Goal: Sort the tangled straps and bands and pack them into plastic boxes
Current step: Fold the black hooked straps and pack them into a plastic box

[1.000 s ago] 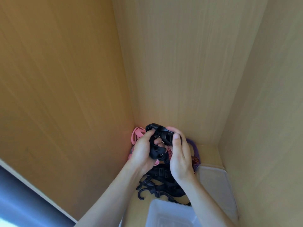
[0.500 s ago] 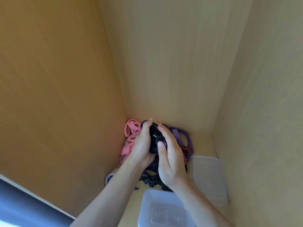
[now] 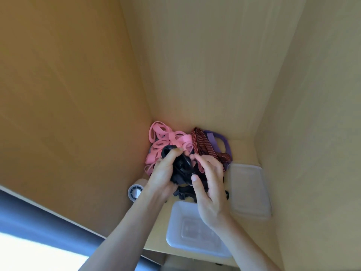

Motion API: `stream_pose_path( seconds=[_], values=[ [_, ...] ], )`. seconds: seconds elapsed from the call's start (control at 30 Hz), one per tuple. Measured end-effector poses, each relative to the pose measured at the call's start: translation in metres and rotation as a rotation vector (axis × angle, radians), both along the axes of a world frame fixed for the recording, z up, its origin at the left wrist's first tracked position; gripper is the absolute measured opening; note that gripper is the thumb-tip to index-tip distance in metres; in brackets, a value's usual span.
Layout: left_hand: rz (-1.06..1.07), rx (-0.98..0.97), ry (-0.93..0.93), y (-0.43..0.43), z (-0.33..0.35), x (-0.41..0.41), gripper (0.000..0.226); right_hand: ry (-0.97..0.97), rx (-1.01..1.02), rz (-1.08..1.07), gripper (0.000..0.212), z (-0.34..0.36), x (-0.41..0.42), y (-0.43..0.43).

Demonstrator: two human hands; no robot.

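Note:
A tangle of bands lies in the back corner of a wooden compartment: pink bands, a red-and-black striped strap and a purple band. My left hand grips a bundle of black straps with hooks just in front of the pile. My right hand is beside it, fingers curved around the bundle's right side, thumb near the black straps. More black hooks lie under my hands. A clear plastic box stands below my right wrist.
A second clear plastic box or lid lies to the right by the side wall. A white roll of tape sits at the left wall. Wooden walls close in on three sides; a dark edge runs at the lower left.
The view has tilted down and the pile shows more fully. My hands with the black bundle have come lower and nearer to me; my right hand's fingers have loosened from the bundle.

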State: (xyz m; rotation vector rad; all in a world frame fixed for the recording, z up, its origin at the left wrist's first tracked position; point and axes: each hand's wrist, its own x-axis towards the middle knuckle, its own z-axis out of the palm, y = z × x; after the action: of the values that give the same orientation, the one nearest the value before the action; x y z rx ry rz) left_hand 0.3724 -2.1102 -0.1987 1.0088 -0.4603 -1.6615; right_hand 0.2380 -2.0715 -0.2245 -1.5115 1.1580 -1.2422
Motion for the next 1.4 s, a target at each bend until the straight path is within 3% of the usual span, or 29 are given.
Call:
stream_pose_path(
  seconds=[0.23,0.4,0.57,0.7,0.77,0.97,1.4],
  values=[
    [-0.107,-0.077,0.021,0.009,-0.013,0.004,0.010,-0.145,0.269,0.113,0.088,-0.023,-0.011,0.014],
    [-0.088,-0.066,0.006,0.011,-0.030,0.008,0.009,-0.023,0.326,0.076,0.081,-0.032,-0.015,0.019],
    [-0.057,-0.041,-0.207,0.026,-0.053,0.012,0.022,0.186,0.393,0.177,0.069,-0.048,-0.039,0.027],
    [-0.059,-0.029,-0.315,0.036,-0.058,0.009,0.030,0.240,0.398,0.182,0.021,-0.058,-0.051,0.030],
    [-0.086,-0.029,-0.457,0.042,-0.061,0.007,0.032,0.267,0.402,0.194,0.010,-0.061,-0.049,0.031],
    [-0.192,-0.128,-0.760,0.068,-0.073,-0.015,0.034,0.398,0.361,0.134,0.018,-0.066,-0.048,0.033],
    [-0.287,-0.324,-1.371,0.093,-0.094,-0.035,0.036,0.609,0.244,0.219,0.020,-0.065,-0.049,0.036]
  ],
)
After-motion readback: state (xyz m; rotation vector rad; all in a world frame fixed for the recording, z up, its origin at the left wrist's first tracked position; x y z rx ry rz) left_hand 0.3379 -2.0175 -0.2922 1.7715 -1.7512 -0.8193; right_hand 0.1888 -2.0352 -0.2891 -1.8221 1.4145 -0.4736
